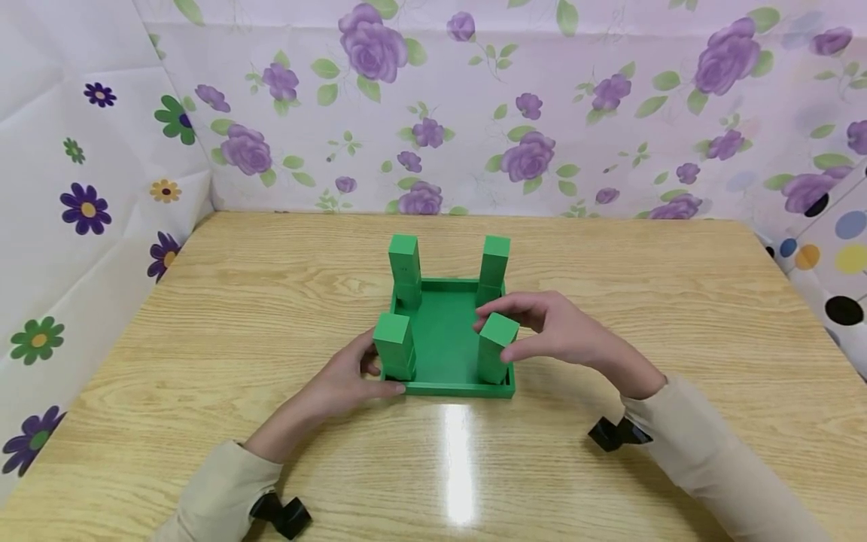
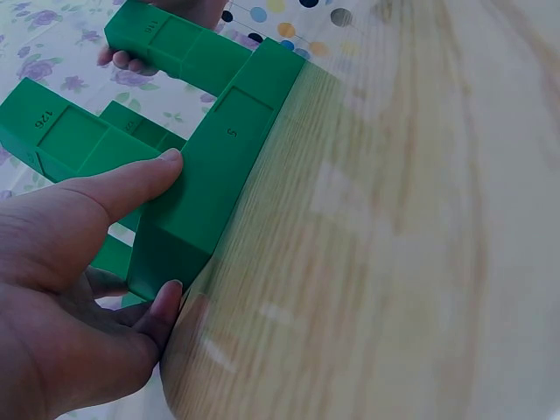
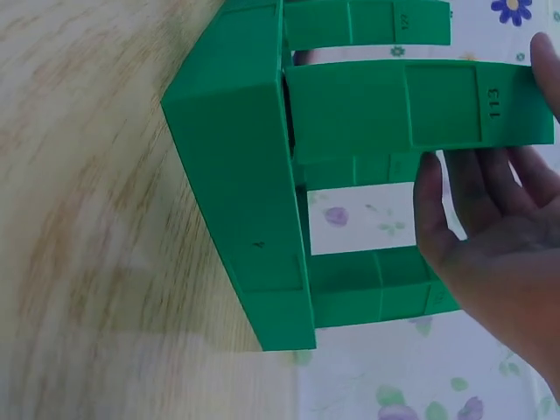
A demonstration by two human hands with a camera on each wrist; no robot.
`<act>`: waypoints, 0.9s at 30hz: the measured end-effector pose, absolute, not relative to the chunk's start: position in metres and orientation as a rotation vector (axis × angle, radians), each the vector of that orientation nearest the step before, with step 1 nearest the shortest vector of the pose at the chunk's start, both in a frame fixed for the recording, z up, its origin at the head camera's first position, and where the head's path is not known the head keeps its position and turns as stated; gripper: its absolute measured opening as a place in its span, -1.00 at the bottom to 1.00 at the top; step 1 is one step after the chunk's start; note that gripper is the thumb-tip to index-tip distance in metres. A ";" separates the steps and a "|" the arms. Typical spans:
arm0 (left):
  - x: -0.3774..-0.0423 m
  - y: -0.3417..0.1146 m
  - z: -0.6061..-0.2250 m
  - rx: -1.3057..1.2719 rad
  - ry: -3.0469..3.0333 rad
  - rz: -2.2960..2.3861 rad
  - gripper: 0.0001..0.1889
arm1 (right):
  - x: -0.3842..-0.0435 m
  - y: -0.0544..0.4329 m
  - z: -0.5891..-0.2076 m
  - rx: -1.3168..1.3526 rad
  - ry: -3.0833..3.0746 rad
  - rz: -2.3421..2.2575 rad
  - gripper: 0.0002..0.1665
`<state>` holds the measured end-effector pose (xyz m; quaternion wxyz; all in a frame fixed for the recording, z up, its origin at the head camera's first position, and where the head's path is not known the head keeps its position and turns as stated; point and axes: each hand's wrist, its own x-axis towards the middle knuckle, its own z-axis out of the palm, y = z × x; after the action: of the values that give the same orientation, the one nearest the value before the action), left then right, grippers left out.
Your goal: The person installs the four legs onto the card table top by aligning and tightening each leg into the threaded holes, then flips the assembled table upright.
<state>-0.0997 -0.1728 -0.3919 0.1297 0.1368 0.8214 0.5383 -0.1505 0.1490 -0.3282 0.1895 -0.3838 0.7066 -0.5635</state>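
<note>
A square green tray point(image 1: 450, 390) lies on the table with a tall green block post standing at each corner. My left hand point(image 1: 348, 380) grips its front left corner, thumb along the front wall and fingers at the left side, beside the front left post point(image 1: 394, 346). In the left wrist view that wall point(image 2: 219, 149) bears a 5. My right hand point(image 1: 558, 331) holds the upper part of the front right post point(image 1: 493, 357), its thumb on the near side and fingers behind. This post point(image 3: 350, 105) reads 113 in the right wrist view.
The back left post point(image 1: 405, 267) and back right post point(image 1: 494, 263) rise from the tray's far corners. A wood-grain table point(image 1: 271, 278) surrounds the tray. Flower-printed sheets point(image 1: 420, 105) hang behind and at the left; a dotted one point(image 1: 833, 256) hangs at the right.
</note>
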 end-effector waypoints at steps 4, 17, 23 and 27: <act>-0.100 -0.172 -0.392 0.391 2.392 1.558 -0.31 | -0.146 0.147 -0.326 -1.005 2.145 -1.522 -0.46; -0.101 -0.171 -0.391 0.384 2.392 1.553 -0.30 | -0.132 0.138 -0.325 -0.777 2.374 -1.538 -0.63; -0.101 -0.171 -0.390 0.382 2.403 1.540 -0.31 | -0.125 0.131 -0.323 -0.653 2.473 -1.524 -0.61; -0.101 -0.171 -0.390 0.377 2.408 1.530 -0.32 | -0.121 0.128 -0.321 -0.613 2.542 -1.509 -0.59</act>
<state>-0.1006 -0.1707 -0.3900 0.1312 0.1297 0.8295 0.5271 -0.1215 0.1280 -0.3214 0.0613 -0.2027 0.8403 -0.4990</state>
